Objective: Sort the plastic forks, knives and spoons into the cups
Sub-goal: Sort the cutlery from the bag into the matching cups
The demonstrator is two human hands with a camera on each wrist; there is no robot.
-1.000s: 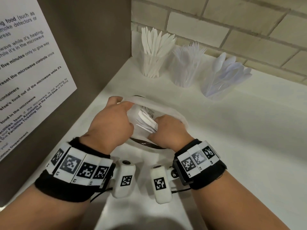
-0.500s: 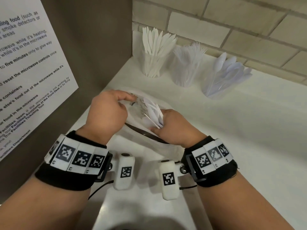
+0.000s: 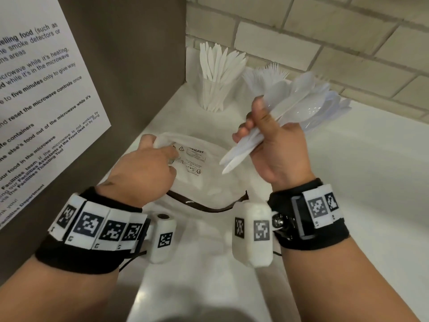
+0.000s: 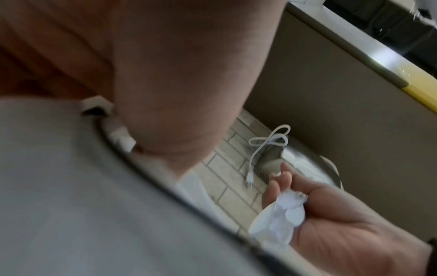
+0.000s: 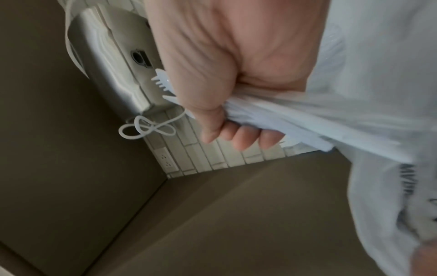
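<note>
My right hand [image 3: 260,133] grips a bundle of white plastic cutlery [image 3: 278,110], lifted above the white plastic bag [image 3: 209,173] that lies on the counter. The right wrist view shows fork tines [image 5: 163,82] sticking out past the thumb and handles [image 5: 283,115] fanning out the other way. My left hand [image 3: 148,168] pinches the bag's far left rim. At the back stand three clear cups: knives [image 3: 216,89], forks [image 3: 262,77] and spoons [image 3: 334,110], the last two partly hidden behind the bundle. The left wrist view shows the right hand [image 4: 319,214] with the bundle's ends [image 4: 279,214].
A brown side panel with a printed notice [image 3: 46,101] closes off the left. A pale brick wall [image 3: 325,43] runs behind the cups. The white counter [image 3: 371,182] stretches to the right. A metal appliance with a looped white cord [image 5: 106,61] shows in the wrist views.
My right hand has pulled the cutlery bundle out of the bag and raised it up and to the right. The left hand has kept its hold on the bag's rim.
</note>
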